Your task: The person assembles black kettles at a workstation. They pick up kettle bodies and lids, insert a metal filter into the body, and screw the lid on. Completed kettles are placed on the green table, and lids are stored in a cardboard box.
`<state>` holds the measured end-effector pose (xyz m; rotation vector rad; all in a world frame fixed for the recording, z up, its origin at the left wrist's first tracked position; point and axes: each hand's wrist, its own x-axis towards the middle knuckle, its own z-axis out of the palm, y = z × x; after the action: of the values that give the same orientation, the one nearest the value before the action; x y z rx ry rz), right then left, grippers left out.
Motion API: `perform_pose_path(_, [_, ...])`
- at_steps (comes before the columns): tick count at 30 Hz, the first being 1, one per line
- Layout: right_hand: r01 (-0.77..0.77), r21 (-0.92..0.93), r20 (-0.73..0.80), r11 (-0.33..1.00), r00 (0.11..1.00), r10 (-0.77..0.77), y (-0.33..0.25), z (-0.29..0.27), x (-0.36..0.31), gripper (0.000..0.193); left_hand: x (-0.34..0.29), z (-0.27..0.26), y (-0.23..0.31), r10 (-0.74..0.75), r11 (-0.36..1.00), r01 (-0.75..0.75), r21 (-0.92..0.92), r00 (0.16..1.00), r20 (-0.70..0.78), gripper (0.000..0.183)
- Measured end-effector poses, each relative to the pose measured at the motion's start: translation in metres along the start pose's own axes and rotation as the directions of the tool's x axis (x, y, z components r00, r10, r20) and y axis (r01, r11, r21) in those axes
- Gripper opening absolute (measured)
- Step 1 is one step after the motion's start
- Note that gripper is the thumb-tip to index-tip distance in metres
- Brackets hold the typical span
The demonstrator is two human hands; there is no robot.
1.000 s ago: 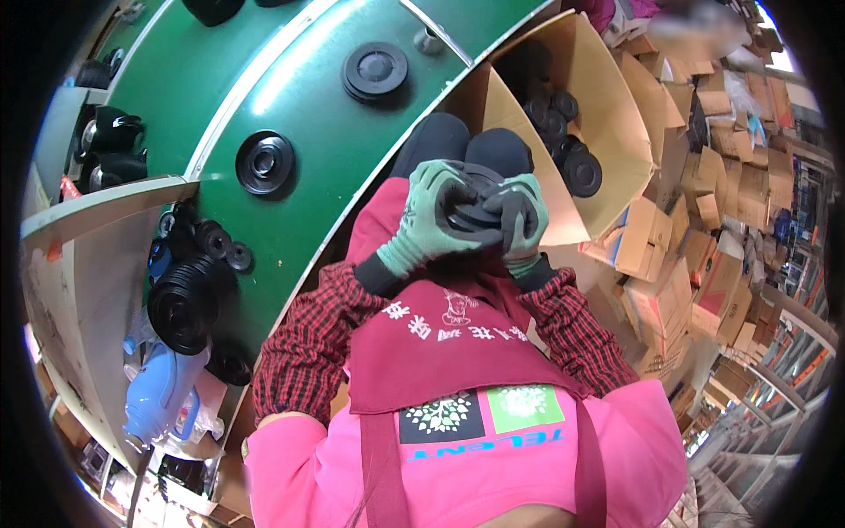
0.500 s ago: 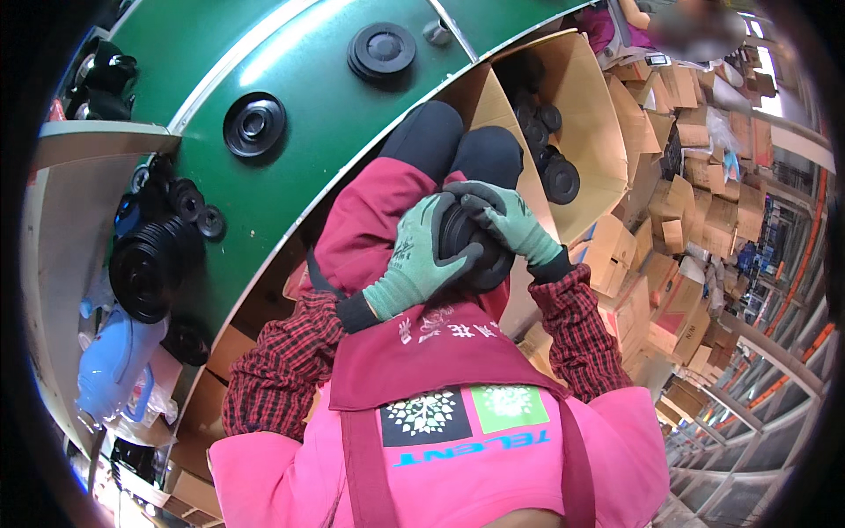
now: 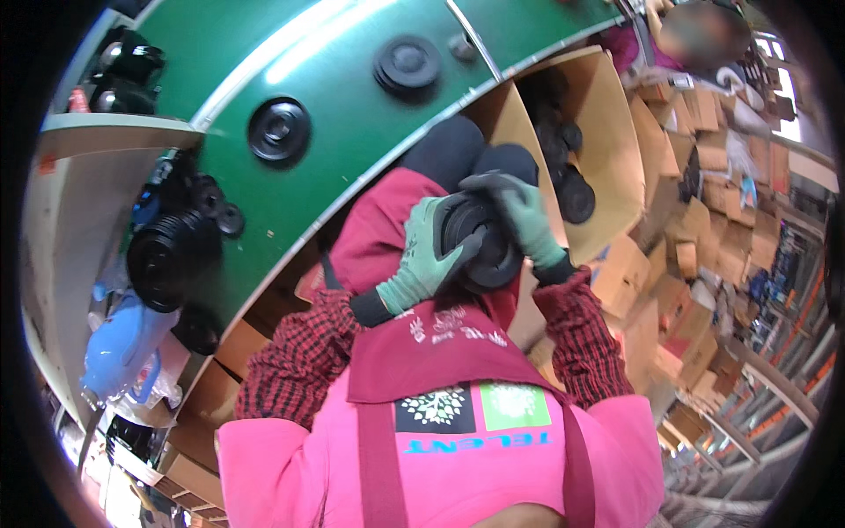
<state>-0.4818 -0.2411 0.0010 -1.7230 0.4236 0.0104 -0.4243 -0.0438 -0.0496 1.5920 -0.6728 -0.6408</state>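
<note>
Ref = carton [image 3: 616, 150], top open, on wearer's R.

Held black discs [image 3: 497, 260]: just L of carton & a bit lower in view, outside it. Looks like >1 pc stacked, can't get exact qty. Round, so no long axis to line up; broad face roughly twd cam, tilt unclear.

L hand [image 3: 427, 255]: side away from carton, gripping discs, fingers round the far edge, thumb over the face. R hand [image 3: 524, 216]: btwn discs & carton, so it's the nearer one to carton. It's at discs' carton-side edge, motion-blurred; can't tell if gripping or only touching.

Key relation: carton wall is right next to R hand, L hand is on the opp. side of discs.

Rest, rel. to carton: parts pile [image 3: 576, 198] inside; green table [image 3: 352, 114] to L, w/ small disc stack [image 3: 409, 66] nearer carton, single disc [image 3: 279, 130] farther L.
</note>
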Motion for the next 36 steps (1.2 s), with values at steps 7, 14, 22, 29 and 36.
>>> perform_pose_path(7, [0.335, -0.091, 0.202, 0.938, 0.928, -0.312, -0.001, -0.008, 0.071, 0.073, 0.084, -0.150, -0.011, -0.078, 0.562, 0.089, -0.822, 0.995, 0.054, 0.048])
perform_pose_path(14, [0.227, 0.048, -0.039, 0.973, 0.973, -0.225, -0.066, 0.085, 0.137, 0.051, 0.119, -0.237, -0.035, -0.044, 0.599, 0.101, -0.794, 0.995, 0.093, 0.059])
perform_pose_path(22, [0.052, -0.323, -0.197, 0.945, 0.973, -0.121, -0.024, 0.136, 0.248, 0.055, 0.128, -0.232, -0.017, 0.055, 0.998, -0.032, 0.052, 0.851, -0.522, 0.098])
perform_pose_path(29, [0.063, -0.392, -0.183, 0.918, 0.973, -0.144, -0.037, 0.140, 0.242, 0.051, 0.176, -0.244, -0.007, 0.323, 0.725, -0.071, 0.686, 0.914, -0.247, 0.102])
perform_pose_path(36, [0.287, -0.417, -0.154, 0.862, 0.913, -0.379, -0.012, 0.140, 0.235, 0.042, 0.197, -0.268, 0.004, 0.160, 0.699, -0.044, 0.714, 0.982, -0.096, 0.079])
